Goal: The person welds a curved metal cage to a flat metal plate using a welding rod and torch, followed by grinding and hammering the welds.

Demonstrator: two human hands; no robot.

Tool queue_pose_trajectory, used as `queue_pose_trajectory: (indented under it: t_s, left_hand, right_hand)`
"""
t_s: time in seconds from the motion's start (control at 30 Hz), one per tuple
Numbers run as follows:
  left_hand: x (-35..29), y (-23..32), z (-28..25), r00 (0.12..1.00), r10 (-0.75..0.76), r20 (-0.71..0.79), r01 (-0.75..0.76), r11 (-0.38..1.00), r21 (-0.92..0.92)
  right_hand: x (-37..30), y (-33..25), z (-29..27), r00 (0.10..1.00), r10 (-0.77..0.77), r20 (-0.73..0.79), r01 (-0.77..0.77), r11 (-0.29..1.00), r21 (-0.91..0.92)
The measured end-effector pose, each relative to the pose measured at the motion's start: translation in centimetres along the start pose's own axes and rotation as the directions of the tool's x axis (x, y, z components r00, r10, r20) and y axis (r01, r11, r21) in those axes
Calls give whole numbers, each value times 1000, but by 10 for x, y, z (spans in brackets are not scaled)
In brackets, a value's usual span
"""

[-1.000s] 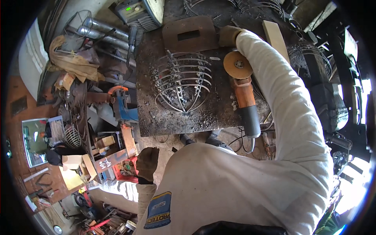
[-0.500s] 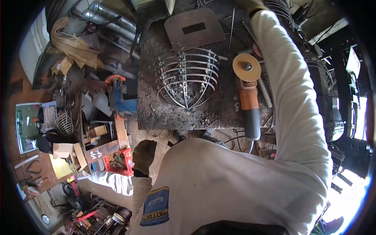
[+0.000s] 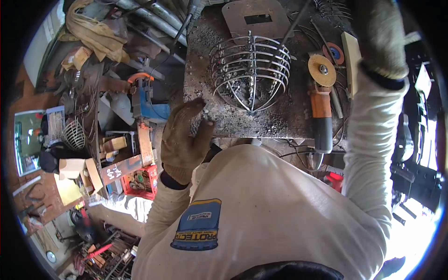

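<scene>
Your wire cage (image 3: 252, 74) looks mostly joined; what finishing remains doesn't show. Your left hand (image 3: 182, 140) has a released grip; for your right hand (image 3: 383, 39), I cannot tell.

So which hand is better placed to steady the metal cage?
Probably the left hand: it's open, close to the metal cage. The right hand is farther off, right of the angle grinder, partly out of view.

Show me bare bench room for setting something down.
Gritty but free of tools: the strip between wire cage and angle grinder, and the patch left of the cage. Crowded: right of the grinder, with a red disc and pale bar; behind the cage, a slotted plate.
</scene>
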State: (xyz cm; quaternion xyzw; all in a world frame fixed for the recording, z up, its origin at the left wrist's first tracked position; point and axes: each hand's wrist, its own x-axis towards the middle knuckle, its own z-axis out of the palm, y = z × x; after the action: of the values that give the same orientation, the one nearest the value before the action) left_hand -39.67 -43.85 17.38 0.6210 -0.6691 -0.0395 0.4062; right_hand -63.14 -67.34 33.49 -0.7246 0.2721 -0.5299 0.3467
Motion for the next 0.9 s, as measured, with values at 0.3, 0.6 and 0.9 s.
queue_pose_trajectory:
  t_s: [0.3,0.6,0.9]
  left_hand:
    - [7,-65,1,957,189,219,-130,958,-257]
    - [-15,-123,50,790,561,245,-458,808,-371]
    - [48,-154,51,909,235,344,-132,946,-297]
  right_hand:
    - [-126,2,167,845,534,33,-529,824,202]
    - [-225,-4,205,636,732,-244,-749,662,31]
    - [-282,-39,164,525,767,-369,-842,404,-357]
